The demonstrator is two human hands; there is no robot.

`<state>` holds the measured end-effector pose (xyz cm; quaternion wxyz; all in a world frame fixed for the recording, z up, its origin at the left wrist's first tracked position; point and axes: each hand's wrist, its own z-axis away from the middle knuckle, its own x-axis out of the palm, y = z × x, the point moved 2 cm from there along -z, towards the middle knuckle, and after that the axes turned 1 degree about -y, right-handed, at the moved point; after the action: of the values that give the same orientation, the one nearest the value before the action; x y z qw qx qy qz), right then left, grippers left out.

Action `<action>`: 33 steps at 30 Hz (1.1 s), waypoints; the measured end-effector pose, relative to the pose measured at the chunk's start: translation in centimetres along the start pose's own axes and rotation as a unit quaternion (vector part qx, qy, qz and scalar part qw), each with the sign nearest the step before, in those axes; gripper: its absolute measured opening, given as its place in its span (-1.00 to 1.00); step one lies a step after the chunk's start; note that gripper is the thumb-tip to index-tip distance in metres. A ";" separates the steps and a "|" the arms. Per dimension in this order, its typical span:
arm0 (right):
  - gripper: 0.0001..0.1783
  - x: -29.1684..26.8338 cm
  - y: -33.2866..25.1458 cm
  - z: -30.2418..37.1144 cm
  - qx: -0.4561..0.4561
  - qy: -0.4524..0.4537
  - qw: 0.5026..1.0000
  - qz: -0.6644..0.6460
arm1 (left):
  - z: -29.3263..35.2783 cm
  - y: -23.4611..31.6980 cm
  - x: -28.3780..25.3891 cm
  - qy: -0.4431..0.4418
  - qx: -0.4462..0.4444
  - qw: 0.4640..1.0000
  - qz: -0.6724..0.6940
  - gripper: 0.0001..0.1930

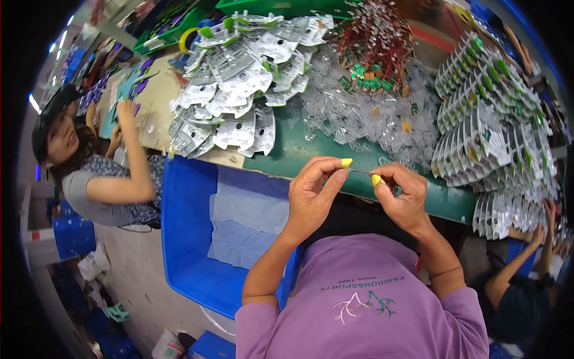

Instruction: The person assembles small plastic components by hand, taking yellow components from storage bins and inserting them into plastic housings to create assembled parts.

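Over the front edge of the green tabletop (281,158), my left hand (312,194) and my right hand (404,196) pinch the two ends of a thin dark wire (360,172). It stretches short and nearly level between them. Yellow covers sit on a fingertip of the left hand and on the right thumb. What lies inside the pinches is hidden by the fingers. Just beyond my hands spreads a heap of clear plastic pieces (376,122). Behind it lies a bundle of red wires (373,48) with small green boards (365,75) among them.
White-and-grey plastic shells (236,84) are piled at the far left, and more stand in stacked rows (484,131) at the right. A blue bin (179,239) with pale sheets stands below the table's left edge. Co-workers (113,173) sit on both sides.
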<state>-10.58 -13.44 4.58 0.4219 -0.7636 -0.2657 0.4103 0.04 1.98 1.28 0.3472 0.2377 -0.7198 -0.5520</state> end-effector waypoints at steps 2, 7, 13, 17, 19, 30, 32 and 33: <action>-0.85 0.0 -0.2 0.5 -0.001 0.010 0.999 0.032 | -0.1 -0.1 0.2 -0.006 0.005 1.000 -0.006 -0.87; -0.83 0.9 -0.2 1.0 0.130 0.006 0.979 -0.158 | -0.5 -0.7 0.0 -0.029 0.004 0.999 -0.025 -0.87; -0.85 1.2 -2.1 0.5 0.090 0.002 0.995 -0.036 | -1.1 0.2 0.2 -0.024 0.046 0.996 -0.068 -0.86; -0.86 1.3 -0.9 0.7 0.085 0.019 0.996 0.008 | -0.8 -2.3 0.8 -0.036 -0.049 0.998 0.026 -0.80; -0.85 1.4 -1.4 0.6 0.061 -0.017 0.998 0.023 | -0.4 -2.9 0.2 -0.076 -0.047 0.996 -0.010 -0.75; -0.92 2.3 2.8 -4.3 0.139 -0.203 0.942 -0.228 | -3.9 0.0 -2.5 -0.116 -0.222 0.948 0.197 -0.60; -0.94 1.6 2.9 -4.6 0.151 -0.176 0.950 -0.211 | -6.2 2.6 -3.9 -0.069 -0.052 0.987 -0.136 -0.62; -0.94 1.1 3.3 -4.5 0.154 -0.178 0.948 -0.213 | -7.6 3.6 -5.4 -0.001 0.111 0.926 -0.359 -0.59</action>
<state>-5.96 -16.17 2.64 0.5581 -0.5294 -0.4266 0.4757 9.43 2.11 4.58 0.0958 0.5169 -0.6434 -0.5564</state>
